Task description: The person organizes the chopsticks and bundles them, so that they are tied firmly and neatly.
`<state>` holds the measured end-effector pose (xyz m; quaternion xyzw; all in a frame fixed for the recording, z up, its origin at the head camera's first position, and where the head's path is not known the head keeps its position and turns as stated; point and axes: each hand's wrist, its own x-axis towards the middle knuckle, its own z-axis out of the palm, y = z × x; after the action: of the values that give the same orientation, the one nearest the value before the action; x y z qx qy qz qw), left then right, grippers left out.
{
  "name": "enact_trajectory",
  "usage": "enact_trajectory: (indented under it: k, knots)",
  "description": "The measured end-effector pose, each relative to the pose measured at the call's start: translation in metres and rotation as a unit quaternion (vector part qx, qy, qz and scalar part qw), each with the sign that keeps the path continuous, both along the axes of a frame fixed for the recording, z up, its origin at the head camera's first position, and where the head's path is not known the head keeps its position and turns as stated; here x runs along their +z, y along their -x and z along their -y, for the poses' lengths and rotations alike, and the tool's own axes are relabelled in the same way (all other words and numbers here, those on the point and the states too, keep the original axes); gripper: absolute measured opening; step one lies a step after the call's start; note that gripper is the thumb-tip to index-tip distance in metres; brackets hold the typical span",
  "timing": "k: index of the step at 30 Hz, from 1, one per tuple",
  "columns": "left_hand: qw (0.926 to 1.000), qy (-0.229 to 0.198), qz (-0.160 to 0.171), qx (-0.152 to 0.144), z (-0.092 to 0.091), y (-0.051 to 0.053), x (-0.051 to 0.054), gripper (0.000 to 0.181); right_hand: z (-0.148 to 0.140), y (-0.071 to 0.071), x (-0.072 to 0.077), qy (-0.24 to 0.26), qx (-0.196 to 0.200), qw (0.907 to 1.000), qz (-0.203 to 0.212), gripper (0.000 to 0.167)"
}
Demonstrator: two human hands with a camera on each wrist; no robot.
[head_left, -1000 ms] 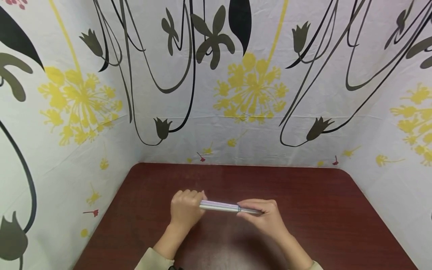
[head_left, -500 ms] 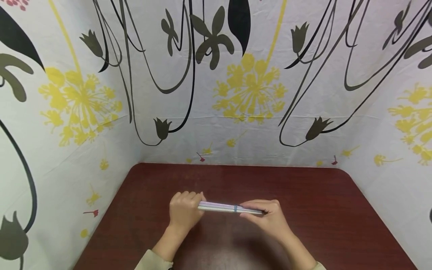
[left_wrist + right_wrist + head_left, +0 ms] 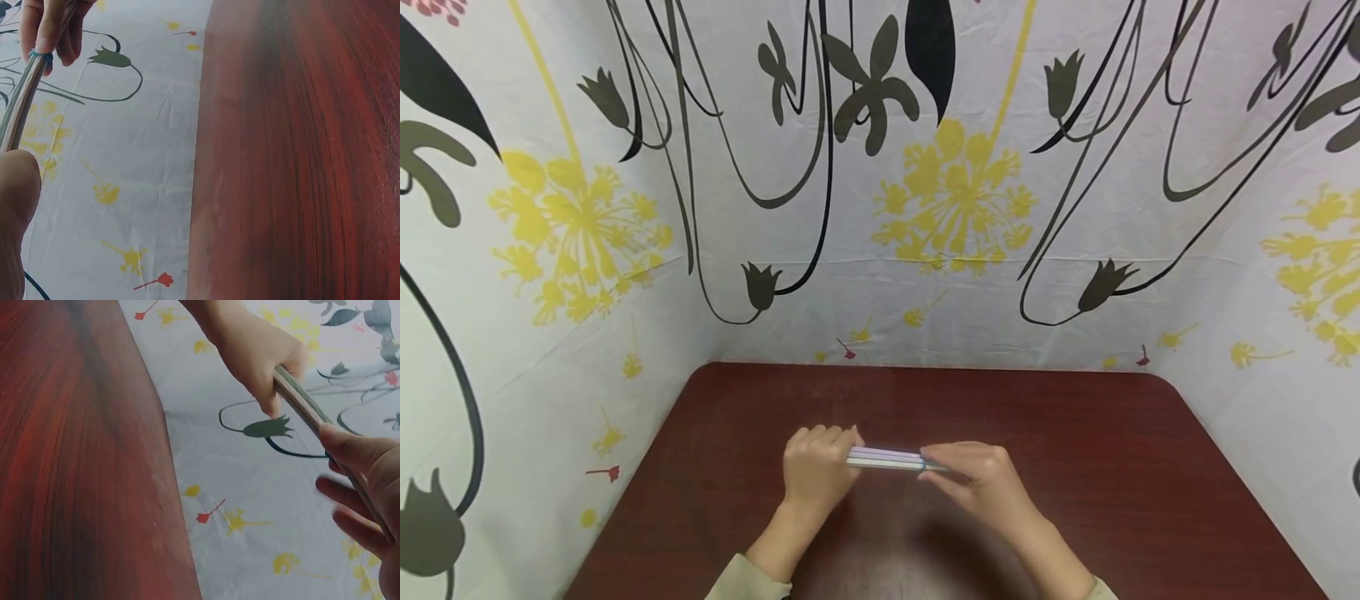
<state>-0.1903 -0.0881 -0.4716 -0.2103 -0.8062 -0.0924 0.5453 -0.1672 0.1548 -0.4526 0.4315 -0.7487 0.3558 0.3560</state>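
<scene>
A slim bundle of pale sticks point(image 3: 886, 458), lilac, white and greenish, is held level above the table. A thin blue elastic band point(image 3: 41, 55) wraps round it. My left hand point(image 3: 820, 468) grips the bundle's left end in a fist, thumb along it. My right hand point(image 3: 988, 477) pinches the bundle near the band, thumb below and fingers above in the head view. Its fingertips touch or nearly touch the band. In the right wrist view the bundle point(image 3: 303, 403) runs slanting between both hands; the right palm partly covers its near end.
The dark red-brown wooden table point(image 3: 1075, 433) has rounded far corners. A white cloth point(image 3: 955, 325) printed with yellow, grey and red flowers hangs round its back and sides.
My right hand let the band show clear of its fingertips, then moved left along the bundle to the band. The band now sits slightly closer to my left hand, which keeps its grip.
</scene>
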Motion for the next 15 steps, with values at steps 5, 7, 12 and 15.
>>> enact_trajectory:
  k: [5, 7, 12, 15]
  knots:
    - [0.9999, 0.015, -0.002, 0.006, -0.005, -0.001, 0.0, 0.037, 0.008, -0.005, 0.004, -0.085, -0.089, 0.9912, -0.049, 0.027]
    - [0.9996, 0.026, -0.004, 0.008, -0.007, -0.001, -0.001, 0.035, 0.013, -0.007, 0.004, -0.105, -0.093, 0.9895, -0.037, 0.031]
    - [0.9993, 0.038, -0.001, 0.006, -0.005, 0.0, -0.004, 0.031, 0.014, -0.008, 0.0, -0.091, -0.048, 0.9947, 0.003, 0.039]
    - [0.9996, 0.028, 0.003, 0.006, 0.002, 0.0, -0.005, 0.035, 0.007, -0.008, -0.003, -0.065, -0.022, 0.9974, 0.023, 0.038]
